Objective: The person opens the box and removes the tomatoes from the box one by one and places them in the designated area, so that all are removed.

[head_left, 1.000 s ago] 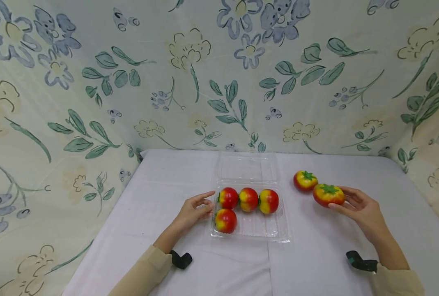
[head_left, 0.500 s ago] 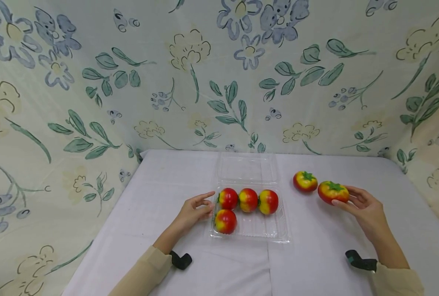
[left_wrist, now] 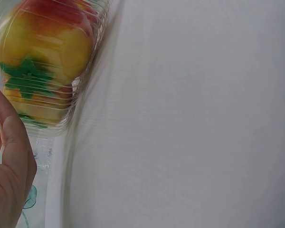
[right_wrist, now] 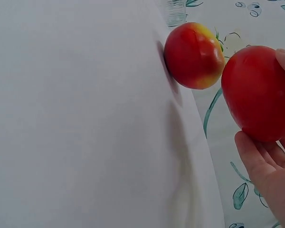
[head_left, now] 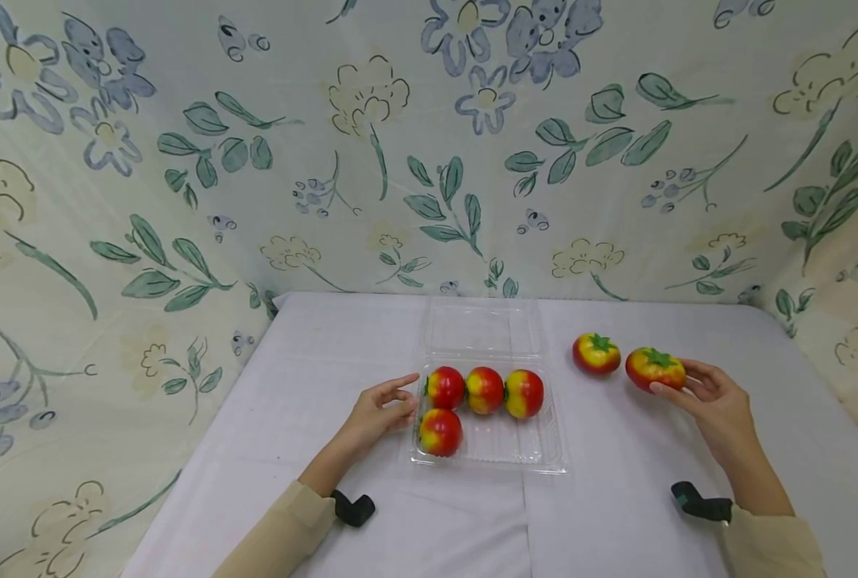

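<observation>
While a crease marks the near part of the white-covered tabletop (head_left: 609,506), two beige sleeves (head_left: 277,530) with black wrist pieces (head_left: 355,509) reach over it. The left grip (head_left: 376,417) is relaxed at the left wall of a clear container (head_left: 504,441); contact is unclear. Inside sit four red-and-yellow fruits (head_left: 441,433), three across and one in front. Farther right, the right grip (head_left: 717,405) pinches a green-topped fruit (head_left: 654,369) above the surface. Just beyond rests a loose fruit (head_left: 596,354); the open lid (head_left: 482,329) lies back. Pale fabric (head_left: 291,193) printed with blue flowers and green leaves hangs behind and along both sides.
</observation>
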`<state>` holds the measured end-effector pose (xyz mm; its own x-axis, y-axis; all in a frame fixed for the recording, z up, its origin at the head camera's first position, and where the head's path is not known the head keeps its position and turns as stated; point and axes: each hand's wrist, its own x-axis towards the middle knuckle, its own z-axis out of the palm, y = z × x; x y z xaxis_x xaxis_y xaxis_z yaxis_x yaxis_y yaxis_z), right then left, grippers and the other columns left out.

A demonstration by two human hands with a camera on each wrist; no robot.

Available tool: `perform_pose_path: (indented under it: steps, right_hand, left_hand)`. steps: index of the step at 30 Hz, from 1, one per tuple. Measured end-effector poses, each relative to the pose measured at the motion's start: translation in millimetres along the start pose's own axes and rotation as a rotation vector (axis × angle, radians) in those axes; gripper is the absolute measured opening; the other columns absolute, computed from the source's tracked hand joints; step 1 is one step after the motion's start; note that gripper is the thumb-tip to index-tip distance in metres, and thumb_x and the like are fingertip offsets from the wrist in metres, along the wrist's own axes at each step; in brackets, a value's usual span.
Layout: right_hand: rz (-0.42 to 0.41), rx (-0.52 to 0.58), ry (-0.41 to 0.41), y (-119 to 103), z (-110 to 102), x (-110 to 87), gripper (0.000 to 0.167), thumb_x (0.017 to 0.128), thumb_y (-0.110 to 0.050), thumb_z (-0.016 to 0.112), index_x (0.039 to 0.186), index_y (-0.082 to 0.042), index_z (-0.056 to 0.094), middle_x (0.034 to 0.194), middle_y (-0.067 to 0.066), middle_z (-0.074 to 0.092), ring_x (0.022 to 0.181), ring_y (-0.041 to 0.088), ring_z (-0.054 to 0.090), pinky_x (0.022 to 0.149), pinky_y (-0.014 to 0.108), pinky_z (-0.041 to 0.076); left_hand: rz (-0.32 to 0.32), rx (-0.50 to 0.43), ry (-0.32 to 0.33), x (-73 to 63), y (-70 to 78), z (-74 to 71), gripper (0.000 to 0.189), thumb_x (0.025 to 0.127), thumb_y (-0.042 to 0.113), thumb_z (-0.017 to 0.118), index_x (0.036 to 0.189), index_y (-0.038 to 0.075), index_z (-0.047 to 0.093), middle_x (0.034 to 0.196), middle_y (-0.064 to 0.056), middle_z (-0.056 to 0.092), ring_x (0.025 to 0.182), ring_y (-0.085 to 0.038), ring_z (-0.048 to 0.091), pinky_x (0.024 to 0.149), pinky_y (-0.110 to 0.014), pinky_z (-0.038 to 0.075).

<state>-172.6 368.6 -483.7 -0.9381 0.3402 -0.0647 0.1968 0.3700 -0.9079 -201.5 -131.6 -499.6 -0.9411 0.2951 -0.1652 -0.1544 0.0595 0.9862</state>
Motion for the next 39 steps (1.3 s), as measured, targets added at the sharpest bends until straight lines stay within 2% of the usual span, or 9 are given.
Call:
perform_pose_path:
  steps: [6,11,13,18,20,27,32,39]
  right_hand:
    - [0.037,-0.003,0.013,-2,1,3.3,0.077,0.086,-0.046,0.075,0.150,-0.021,0.040,0.158,0.017,0.032,0.143,0.035,0.032,0.095,0.019,0.045]
    - [0.044,0.017,0.025,-1,0,6.7,0.072,0.086,-0.045,0.076,0.146,-0.024,0.042,0.158,0.017,0.031,0.143,0.035,0.032,0.097,0.021,0.043]
    - [0.044,0.027,0.029,0,0,8.4,0.070,0.085,-0.044,0.076,0.144,-0.025,0.043,0.158,0.017,0.031,0.143,0.034,0.033,0.096,0.020,0.043]
    - [0.064,0.035,0.032,2,0,12.2,0.074,0.085,-0.045,0.076,0.147,-0.024,0.041,0.158,0.017,0.030,0.143,0.033,0.032,0.097,0.021,0.043]
    - [0.072,0.034,0.033,2,0,13.5,0.077,0.085,-0.046,0.076,0.148,-0.022,0.039,0.158,0.017,0.030,0.143,0.033,0.032,0.098,0.021,0.043]
    - [0.075,0.023,0.040,3,2,18.1,0.079,0.085,-0.046,0.076,0.150,-0.020,0.038,0.159,0.017,0.030,0.144,0.034,0.031,0.100,0.023,0.042]
    - [0.071,0.002,0.048,3,5,22.6,0.084,0.086,-0.046,0.075,0.152,-0.015,0.035,0.158,0.019,0.029,0.144,0.037,0.030,0.105,0.031,0.039]
    - [0.083,0.021,0.040,1,5,27.3,0.090,0.084,-0.049,0.076,0.153,-0.012,0.032,0.160,0.020,0.023,0.145,0.041,0.024,0.112,0.052,0.032]
  left_hand:
    - [-0.005,0.003,0.003,0.6,-0.2,-0.4,0.050,0.095,0.013,0.070,0.142,0.009,0.056,0.101,-0.011,0.062,0.079,-0.019,0.065,0.078,-0.025,0.058]
    - [-0.012,0.009,0.000,0.4,1.1,-0.9,0.050,0.096,0.011,0.068,0.144,0.009,0.054,0.102,-0.010,0.062,0.080,-0.021,0.065,0.079,-0.026,0.058]
    - [-0.017,0.013,-0.007,-2.8,7.9,-0.2,0.050,0.096,0.009,0.067,0.144,0.007,0.053,0.102,-0.010,0.062,0.081,-0.022,0.065,0.081,-0.028,0.058]
    - [-0.010,0.018,-0.004,-1.8,5.9,0.2,0.051,0.096,0.010,0.067,0.144,0.006,0.052,0.101,-0.009,0.063,0.081,-0.023,0.065,0.082,-0.030,0.058]
    - [-0.004,0.013,0.003,1.2,-0.5,-0.5,0.051,0.096,0.013,0.068,0.145,0.007,0.053,0.101,-0.008,0.063,0.081,-0.022,0.065,0.081,-0.029,0.058]
    - [-0.004,-0.001,0.006,-1.0,2.3,-0.5,0.051,0.095,0.012,0.069,0.144,0.008,0.054,0.102,-0.009,0.063,0.080,-0.020,0.064,0.081,-0.028,0.058]
    - [-0.005,-0.004,0.004,-0.2,0.7,-1.1,0.050,0.095,0.013,0.070,0.143,0.009,0.056,0.102,-0.010,0.063,0.079,-0.019,0.065,0.080,-0.027,0.058]
    - [0.006,-0.024,-0.006,0.9,-0.6,-1.0,0.049,0.095,0.011,0.069,0.142,0.008,0.056,0.101,-0.010,0.062,0.078,-0.017,0.066,0.078,-0.025,0.058]
